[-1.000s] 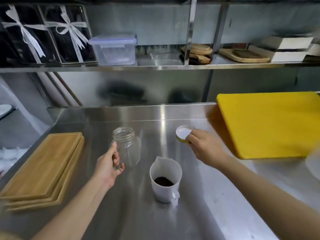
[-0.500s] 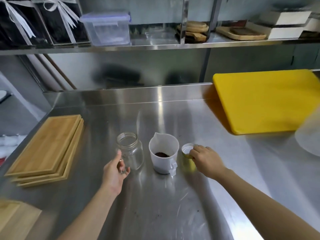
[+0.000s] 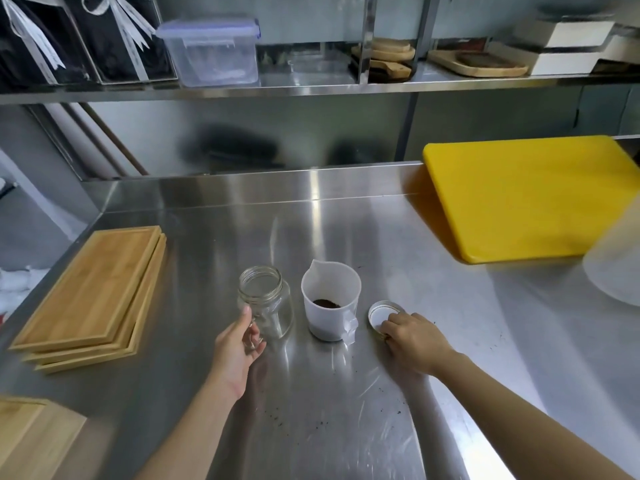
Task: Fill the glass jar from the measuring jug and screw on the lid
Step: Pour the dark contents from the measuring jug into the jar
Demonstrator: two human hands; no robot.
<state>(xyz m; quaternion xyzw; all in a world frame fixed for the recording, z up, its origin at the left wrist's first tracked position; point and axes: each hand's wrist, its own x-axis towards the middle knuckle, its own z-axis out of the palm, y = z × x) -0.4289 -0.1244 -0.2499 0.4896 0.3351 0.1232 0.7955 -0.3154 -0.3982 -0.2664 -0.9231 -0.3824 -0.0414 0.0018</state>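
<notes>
An empty clear glass jar (image 3: 265, 299) stands upright and lidless on the steel table (image 3: 311, 427). My left hand (image 3: 237, 348) grips its near side, thumb on the glass and fingers curled by its handle. Just right of it stands a white measuring jug (image 3: 330, 299) with dark grounds (image 3: 326, 303) at the bottom, spout to the far left. The round lid (image 3: 382, 311) lies inside-up on the table to the right of the jug. My right hand (image 3: 414, 339) has its fingertips closed on the lid's near rim.
A yellow cutting board (image 3: 526, 195) lies at the back right, with a blurred translucent object (image 3: 616, 271) at the right edge. Stacked wooden boards (image 3: 93, 292) sit on the left, another wooden board (image 3: 31, 441) at the bottom left. A shelf holding a plastic box (image 3: 211, 50) runs overhead.
My right hand has brought the lid from behind the jug to its right side. My left hand has drawn the jar in beside the jug's left.
</notes>
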